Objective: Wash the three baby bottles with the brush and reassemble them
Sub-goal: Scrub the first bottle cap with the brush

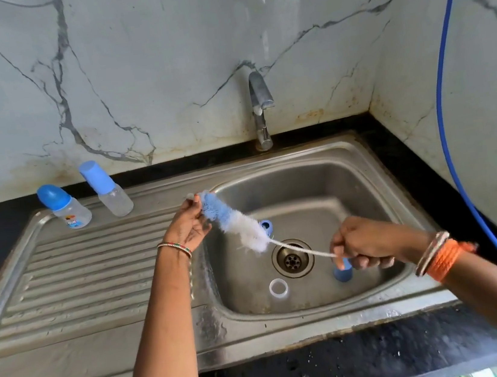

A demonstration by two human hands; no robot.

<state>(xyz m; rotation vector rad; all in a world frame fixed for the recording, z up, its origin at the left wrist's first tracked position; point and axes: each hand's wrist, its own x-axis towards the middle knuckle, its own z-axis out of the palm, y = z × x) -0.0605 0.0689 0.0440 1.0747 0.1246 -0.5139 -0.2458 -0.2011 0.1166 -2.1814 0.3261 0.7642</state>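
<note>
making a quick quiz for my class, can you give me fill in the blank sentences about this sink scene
1. Two capped baby bottles stand on the ____ beside the basin.
2. The right hand grips the brush by its thin ____.
3. The left hand pinches the brush's ____ end.
4. A clear ring lies in the basin near the ____.

Missing words: drainboard; handle; blue; drain

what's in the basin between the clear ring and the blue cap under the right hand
In the head view, the drain lies roughly between the clear ring and the blue cap, set a little behind their line. The brush wire crosses above it.
</note>
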